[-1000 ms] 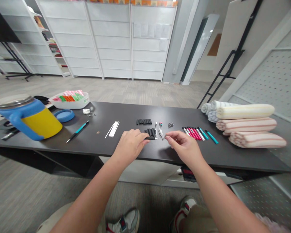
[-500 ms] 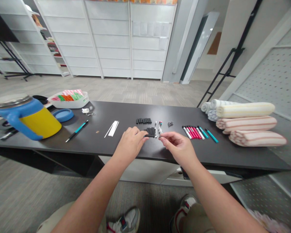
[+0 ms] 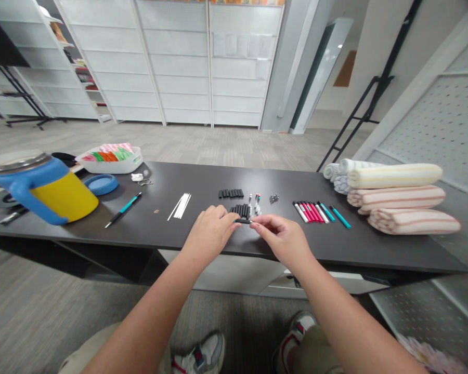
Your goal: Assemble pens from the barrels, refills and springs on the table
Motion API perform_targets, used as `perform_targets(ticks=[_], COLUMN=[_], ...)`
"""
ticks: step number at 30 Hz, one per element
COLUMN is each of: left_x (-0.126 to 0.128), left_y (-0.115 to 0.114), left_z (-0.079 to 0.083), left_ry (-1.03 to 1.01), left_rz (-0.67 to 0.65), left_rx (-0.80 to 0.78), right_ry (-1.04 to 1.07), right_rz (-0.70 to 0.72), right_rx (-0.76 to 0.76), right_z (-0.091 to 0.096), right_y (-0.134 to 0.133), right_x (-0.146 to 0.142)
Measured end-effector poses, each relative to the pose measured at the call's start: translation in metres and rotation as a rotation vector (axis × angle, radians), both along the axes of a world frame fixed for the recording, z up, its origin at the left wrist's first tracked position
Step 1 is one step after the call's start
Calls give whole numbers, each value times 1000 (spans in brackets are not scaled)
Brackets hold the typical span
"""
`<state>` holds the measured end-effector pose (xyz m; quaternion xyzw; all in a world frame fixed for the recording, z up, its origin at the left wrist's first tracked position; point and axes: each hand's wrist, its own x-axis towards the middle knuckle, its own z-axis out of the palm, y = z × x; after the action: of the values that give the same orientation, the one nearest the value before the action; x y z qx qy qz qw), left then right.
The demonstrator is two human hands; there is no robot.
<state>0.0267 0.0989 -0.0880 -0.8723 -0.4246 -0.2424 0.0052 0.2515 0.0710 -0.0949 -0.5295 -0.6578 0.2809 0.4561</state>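
My left hand [image 3: 212, 229] pinches a black pen barrel [image 3: 242, 221], which lies level above the near part of the table. My right hand [image 3: 283, 234] is closed at the barrel's right end, thumb and forefinger together on a small silvery tip [image 3: 251, 222]. Just beyond the hands, several black pen barrels [image 3: 241, 210] lie side by side, partly hidden by my left fingers. Small white and metallic pen parts [image 3: 257, 206] stand next to them. Farther back are a row of short black pieces [image 3: 231, 193] and a little pile of metal bits [image 3: 274, 198].
Pink, white and teal pen barrels [image 3: 314, 212] lie to the right, before rolled towels [image 3: 398, 197]. White thin sticks [image 3: 180, 206], a teal pen [image 3: 124, 210], a yellow and blue mug [image 3: 62, 192], a blue lid [image 3: 101, 184] and a white basket [image 3: 115, 165] are leftward.
My right hand has shifted slightly left and down, closer to my left hand. The gap between the barrel and the silvery tip has narrowed.
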Motion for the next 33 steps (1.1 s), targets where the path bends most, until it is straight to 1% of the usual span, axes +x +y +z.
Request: perform_targets(ticks=[6,13,15,19,23,27,33], left_x=[0,-1,-1,-1,-1,-2,-5], left_y=[-1,-1,-1,-2,-2,-1,-2], left_z=[2,1,1,1,1,-1,-2], left_ry=[19,7,6,-4,-9,-21,-96], left_rz=[8,3,6,11,-26,-69,-80], left_rx=[1,16,16,23,24,37,62], right_ry=[-236,-349,-362,-346,-365,-344,-342], right_rz=[19,119,145,142,164,153,143], right_rx=[81,175,167,109,148,156,158], right_z=[3,5,6,7,8,10,11], right_y=[-2,-3,-3,-3,-2,-2,-3], right_x=[-2,-4,-4,-5,-4,-3,-4])
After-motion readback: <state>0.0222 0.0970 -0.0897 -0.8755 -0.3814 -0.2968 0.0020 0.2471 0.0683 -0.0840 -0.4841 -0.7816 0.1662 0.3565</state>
